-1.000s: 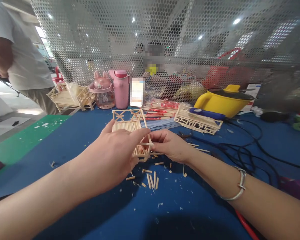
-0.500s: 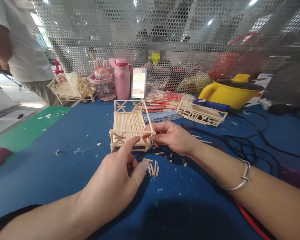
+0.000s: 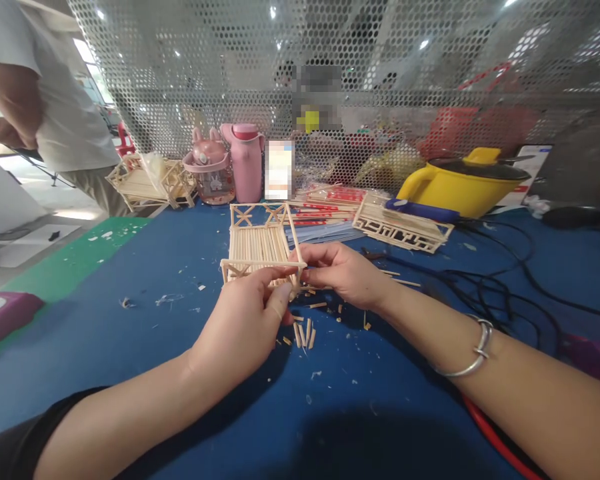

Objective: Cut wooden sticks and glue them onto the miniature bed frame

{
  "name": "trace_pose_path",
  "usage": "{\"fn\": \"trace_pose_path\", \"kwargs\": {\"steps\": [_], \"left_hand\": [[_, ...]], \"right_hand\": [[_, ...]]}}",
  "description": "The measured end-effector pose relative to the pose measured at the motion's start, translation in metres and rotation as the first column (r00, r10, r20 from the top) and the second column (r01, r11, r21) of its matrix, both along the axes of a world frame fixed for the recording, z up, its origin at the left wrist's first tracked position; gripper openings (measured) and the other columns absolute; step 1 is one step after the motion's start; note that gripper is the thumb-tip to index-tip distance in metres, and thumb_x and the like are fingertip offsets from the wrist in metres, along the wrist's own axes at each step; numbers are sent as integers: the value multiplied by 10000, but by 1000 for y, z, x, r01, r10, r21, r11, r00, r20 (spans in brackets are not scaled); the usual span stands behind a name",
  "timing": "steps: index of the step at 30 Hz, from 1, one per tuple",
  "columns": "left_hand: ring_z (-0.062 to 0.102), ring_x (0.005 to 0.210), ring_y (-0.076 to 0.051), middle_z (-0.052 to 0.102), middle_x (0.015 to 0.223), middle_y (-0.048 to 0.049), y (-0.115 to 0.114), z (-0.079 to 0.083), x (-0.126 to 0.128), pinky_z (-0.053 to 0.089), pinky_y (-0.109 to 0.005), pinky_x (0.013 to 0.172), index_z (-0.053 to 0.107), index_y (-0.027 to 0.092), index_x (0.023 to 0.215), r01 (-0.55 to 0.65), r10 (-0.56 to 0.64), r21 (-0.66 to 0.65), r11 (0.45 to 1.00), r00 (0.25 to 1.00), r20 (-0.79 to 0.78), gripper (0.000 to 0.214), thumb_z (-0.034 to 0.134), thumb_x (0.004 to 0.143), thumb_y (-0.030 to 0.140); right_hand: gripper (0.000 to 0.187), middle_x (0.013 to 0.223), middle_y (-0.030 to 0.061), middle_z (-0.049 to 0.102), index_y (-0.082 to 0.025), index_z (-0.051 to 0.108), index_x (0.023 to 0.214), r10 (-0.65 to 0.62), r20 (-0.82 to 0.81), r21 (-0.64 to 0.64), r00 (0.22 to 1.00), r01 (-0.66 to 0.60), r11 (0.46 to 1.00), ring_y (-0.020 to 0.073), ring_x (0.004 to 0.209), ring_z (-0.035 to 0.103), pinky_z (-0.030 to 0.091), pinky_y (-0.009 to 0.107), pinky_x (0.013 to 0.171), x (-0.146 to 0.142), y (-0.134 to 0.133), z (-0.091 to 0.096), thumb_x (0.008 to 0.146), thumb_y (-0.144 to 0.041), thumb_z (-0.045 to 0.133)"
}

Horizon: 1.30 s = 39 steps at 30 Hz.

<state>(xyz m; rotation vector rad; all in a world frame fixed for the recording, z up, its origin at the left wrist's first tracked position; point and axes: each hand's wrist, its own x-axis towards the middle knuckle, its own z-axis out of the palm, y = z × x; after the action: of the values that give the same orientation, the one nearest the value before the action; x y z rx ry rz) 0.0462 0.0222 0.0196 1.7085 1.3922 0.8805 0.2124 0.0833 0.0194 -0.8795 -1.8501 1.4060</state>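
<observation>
Around: pink bottle (image 3: 245,160) and yellow pot (image 3: 460,187) stand at the mesh; black cables (image 3: 485,280) lie to the right.
Frame (image 3: 260,247): one, on the blue table (image 3: 130,347), between both hands.
Left hand (image 3: 245,320): fingers pinch its near rail.
Right hand (image 3: 345,273): fingers closed on its near corner.
Offcuts (image 3: 303,333): several, just below.

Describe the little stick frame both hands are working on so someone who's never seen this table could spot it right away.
On the blue table, straight in front of the pink bottle, stands the pale stick frame. The left hand and right hand pinch its near rail. Unlike the flat lattice panel by the yellow pot, it has a slatted floor and crossed ends.
</observation>
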Motion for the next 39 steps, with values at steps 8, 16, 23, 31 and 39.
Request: {"fn": "trace_pose_path", "kwargs": {"steps": [8, 16, 23, 31, 39], "left_hand": [[492, 348, -90, 630, 592, 14, -1, -5, 2, 380, -203, 357, 632, 192, 977, -91, 92, -34, 995, 995, 26, 309, 470, 831, 412], [528, 413, -94, 655, 614, -11, -6, -14, -7, 418, -200, 422, 643, 183, 958, -68, 86, 165, 984, 991, -104, 317, 435, 862, 403], [621, 602, -127, 696, 698, -37, -4, -21, -21, 453, -221, 565, 669, 210, 923, 247, 90, 612, 751, 880, -467, 268, 416, 895, 291], [540, 657, -122, 615, 761, -37, -19, 3, -21, 440, -255, 605, 630, 172, 834, 148, -174, 309, 940, 983, 60, 205, 491, 841, 324], [399, 546, -84, 504, 618, 18, -26, 2, -13, 317, -215, 501, 595, 149, 735, 308, -282, -46, 950, 914, 291, 181, 569, 764, 326]], "right_hand": [[134, 618, -35, 531, -165, 631, 697, -108, -10, -14, 994, 108, 994, 80, 536, 416, 308, 235, 507, 1, -2, 3, 589, -128, 562], [164, 589, -19, 549, -178, 650, 755, -249, 269, 118, 930, 225, 967, 91, 494, 431, 327, 243, 468, 12, 9, 35, 639, -120, 549], [286, 892, 23, 633, -228, 575, 1034, -517, 545, 640, 660, 71, 765, 155, 701, 553, 396, 278, 626, 24, -60, 52, 783, -163, 454], [171, 857, 106, 651, -210, 578, 887, -467, 885, 448, 3, 271, 852, 289, 757, 630, 410, 358, 612, 107, -145, 22, 785, -320, 496], [242, 871, 99, 634, -189, 513, 933, -614, 771, 514, 166, 406, 755, 226, 741, 615, 418, 295, 610, 121, -141, 4, 763, -361, 509]]}}
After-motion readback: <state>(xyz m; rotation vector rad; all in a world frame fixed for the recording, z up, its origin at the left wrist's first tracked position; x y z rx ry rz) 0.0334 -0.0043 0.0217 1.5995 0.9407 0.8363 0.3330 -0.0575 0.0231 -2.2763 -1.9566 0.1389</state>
